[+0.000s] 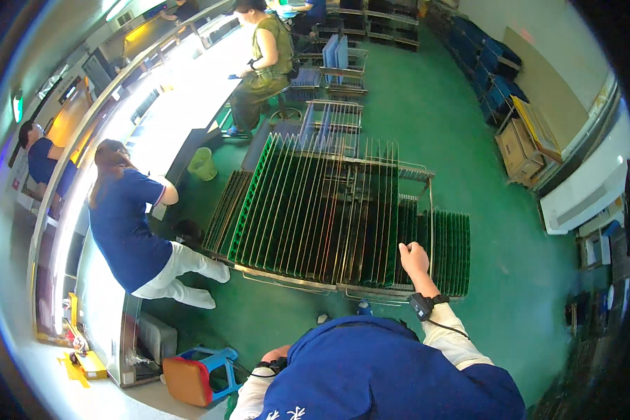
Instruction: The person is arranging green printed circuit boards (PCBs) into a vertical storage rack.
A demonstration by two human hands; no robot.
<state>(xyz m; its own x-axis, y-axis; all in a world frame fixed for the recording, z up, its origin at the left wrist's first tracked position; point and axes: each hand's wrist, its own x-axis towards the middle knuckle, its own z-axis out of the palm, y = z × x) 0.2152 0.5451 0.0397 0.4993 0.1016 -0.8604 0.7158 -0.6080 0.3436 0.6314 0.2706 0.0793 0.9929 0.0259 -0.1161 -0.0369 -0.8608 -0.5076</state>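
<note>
In front of me stands a wheeled metal rack cart (pixel 287 278) carrying upright green-edged panels (pixel 315 210) in close rows, with thin wires between them. My right hand (pixel 415 257) is raised over the cart's right end, fingers curled closed, beside a metal upright (pixel 432 196). Whether it grips a part of the rack or something small cannot be made out. My left hand (pixel 276 353) is low beside my body, mostly covered by my blue shirt, and its fingers are hidden. Dark bands with small devices sit on both my wrists.
A person in blue (pixel 129 217) stands at a brightly lit bench (pixel 182 133) on the left; another person (pixel 266 63) sits farther along. More wire carts (pixel 336 115) stand behind the rack. A stool (pixel 189 380) is at lower left. Cartons (pixel 521 150) and blue bins (pixel 493 59) line the right wall.
</note>
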